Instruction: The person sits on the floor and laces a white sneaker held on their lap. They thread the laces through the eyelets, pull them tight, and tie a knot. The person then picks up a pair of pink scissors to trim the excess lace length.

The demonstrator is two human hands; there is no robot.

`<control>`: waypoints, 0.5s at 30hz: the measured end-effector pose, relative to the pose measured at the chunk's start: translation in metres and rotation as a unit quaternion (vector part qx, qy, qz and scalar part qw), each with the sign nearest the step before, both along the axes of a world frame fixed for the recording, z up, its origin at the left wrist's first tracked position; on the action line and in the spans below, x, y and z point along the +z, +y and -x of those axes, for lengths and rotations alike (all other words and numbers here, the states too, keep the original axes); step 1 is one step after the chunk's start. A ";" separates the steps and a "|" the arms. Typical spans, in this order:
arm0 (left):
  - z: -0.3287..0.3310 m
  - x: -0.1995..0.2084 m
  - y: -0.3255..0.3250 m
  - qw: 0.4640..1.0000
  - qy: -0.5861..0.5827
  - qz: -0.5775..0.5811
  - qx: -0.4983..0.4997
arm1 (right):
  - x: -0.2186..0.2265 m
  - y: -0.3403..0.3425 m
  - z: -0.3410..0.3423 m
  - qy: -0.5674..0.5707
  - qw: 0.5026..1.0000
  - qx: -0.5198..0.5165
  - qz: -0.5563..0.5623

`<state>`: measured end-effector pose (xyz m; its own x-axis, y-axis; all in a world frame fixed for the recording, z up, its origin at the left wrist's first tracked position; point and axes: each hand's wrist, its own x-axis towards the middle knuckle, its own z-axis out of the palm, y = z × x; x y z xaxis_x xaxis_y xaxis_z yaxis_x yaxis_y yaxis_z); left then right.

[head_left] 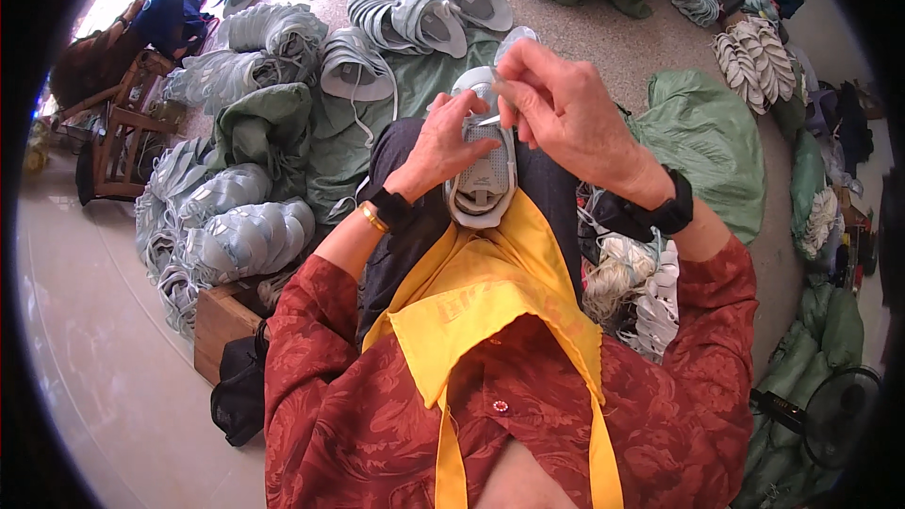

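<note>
A light grey-green shoe upper (479, 190) lies lengthwise between my knees, over the yellow apron (471, 297). My left hand (443, 149) rests at its left side, fingers bent and thumb across the upper, gripping it. Just right of and above it, my right hand (566, 108) is closed in a pinch, thumb against forefinger. A thin white strip (486, 121) shows between the two hands, perhaps a lace end; I cannot make out what the right fingertips hold. The far part of the upper is partly hidden behind my fingers.
Stacks of similar shoe uppers (250, 236) lie to the left, with more (415, 14) ahead on green cloth. A wooden box (224, 332) stands by my left side. Right of my knees are a green sack (702, 146) and a bundle of pale laces (617, 273).
</note>
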<state>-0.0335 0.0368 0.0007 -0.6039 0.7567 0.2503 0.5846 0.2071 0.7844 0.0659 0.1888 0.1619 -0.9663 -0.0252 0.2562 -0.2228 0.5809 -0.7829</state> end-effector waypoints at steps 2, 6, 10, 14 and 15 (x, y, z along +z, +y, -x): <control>-0.002 -0.005 0.004 1.000 0.006 -0.017 0.009 | 0.016 0.001 0.004 0.028 1.000 -0.008 0.011; -0.003 -0.012 0.001 0.999 0.028 -0.020 0.014 | 0.068 0.016 0.020 0.089 0.995 0.041 0.016; -0.006 -0.008 0.022 0.998 0.031 -0.046 -0.020 | 0.138 0.030 0.014 0.135 0.990 0.023 -0.031; -0.001 -0.018 -0.003 0.999 0.043 -0.027 0.019 | 0.155 0.046 0.017 0.181 0.983 0.040 -0.009; -0.002 -0.016 0.000 0.999 0.030 -0.018 0.010 | 0.162 0.051 0.011 0.187 0.982 0.024 -0.018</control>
